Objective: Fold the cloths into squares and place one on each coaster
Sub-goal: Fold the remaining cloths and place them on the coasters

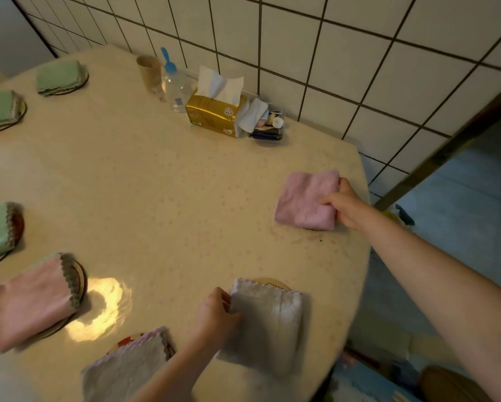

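- Right hand (345,206), right of frame: I see its grip pinching the fluffy pink cloth (307,198); coaster beneath nearly hidden.
- Left hand (214,314), bottom centre: grip curled on the nubby grey cloth (266,323); round coaster (269,282) peeks out on the speckled table (170,198).

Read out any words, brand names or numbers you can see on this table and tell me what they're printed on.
None can be read.
Gold tissue pack: a small red-and-white logo and other print, too blurred to read.
Clear bottle with the blue cap: a small blue label, too small to read.
Coaster under the grey cloth: a dark mark at its edge, unreadable.
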